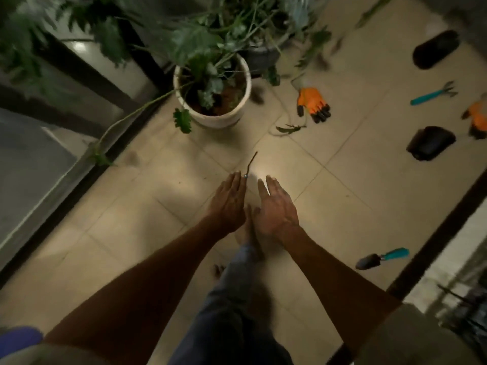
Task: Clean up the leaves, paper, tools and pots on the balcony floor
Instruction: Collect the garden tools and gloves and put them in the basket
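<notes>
My left hand (pixel 228 202) and my right hand (pixel 276 206) reach forward side by side over the tiled floor, fingers straight, holding nothing. A thin twig (pixel 251 161) lies just beyond my left fingertips. Farther off lie an orange glove (pixel 312 101), a fallen leaf (pixel 288 128), a teal hand rake (pixel 432 94), a second orange glove (pixel 478 117) at the right edge, two empty black pots (pixel 430 143) (pixel 435 48) on their sides, and a teal-handled trowel (pixel 380 258) near the right wall.
A white planter (pixel 210 93) with a leafy plant stands ahead, a dark planter (pixel 262 57) behind it. A dark door frame (pixel 79 159) runs along the left, a dark ledge (pixel 434 238) along the right. My leg and bare feet (pixel 247 241) are below my hands.
</notes>
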